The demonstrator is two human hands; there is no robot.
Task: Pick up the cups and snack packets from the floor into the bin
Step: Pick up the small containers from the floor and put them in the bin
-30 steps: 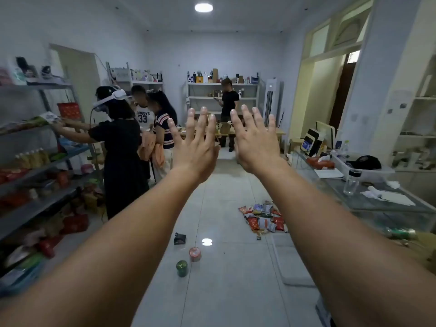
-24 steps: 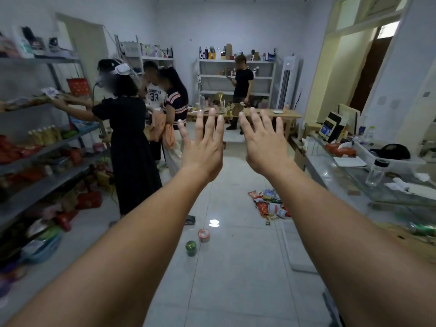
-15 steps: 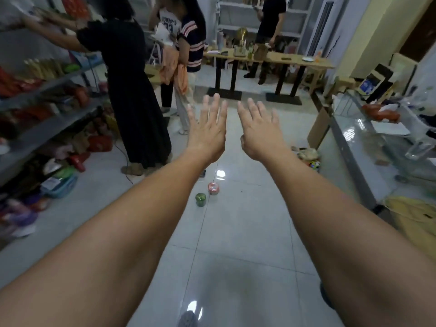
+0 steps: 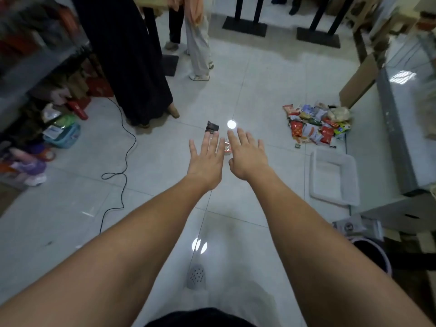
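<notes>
Fingers spread on both sides, palms down, nothing gripped; the left hand [image 4: 205, 161] and the right hand [image 4: 247, 159] are stretched out side by side over the pale tiled floor [image 4: 151, 161], thumbs nearly meeting. Peeking through the gap between them is a sliver of a red cup [image 4: 227, 147], mostly hidden; whether either hand touches it, cannot tell. Just beyond the left fingertips lies a small dark packet [image 4: 211, 126], flat on the tile, with a bright lamp reflection [image 4: 231, 124] right beside it. Out to the right, well apart from the hands, sits a heap of snack packets [image 4: 315, 127], red, white and green wrappers piled loosely; nearer than the heap, a white bin [image 4: 333, 177] rests on the floor, against the foot of a glass counter [image 4: 401, 95]. Far left, a black cable [image 4: 122, 168] loops across the tiles toward cluttered shelves [image 4: 35, 67]; a person in a long black dress [image 4: 127, 62] stands there, another person in light trousers [image 4: 199, 43] beyond. Near right corner, a dark round bucket [image 4: 370, 256]; at the near edge, a grey perforated shoe [image 4: 196, 277].
</notes>
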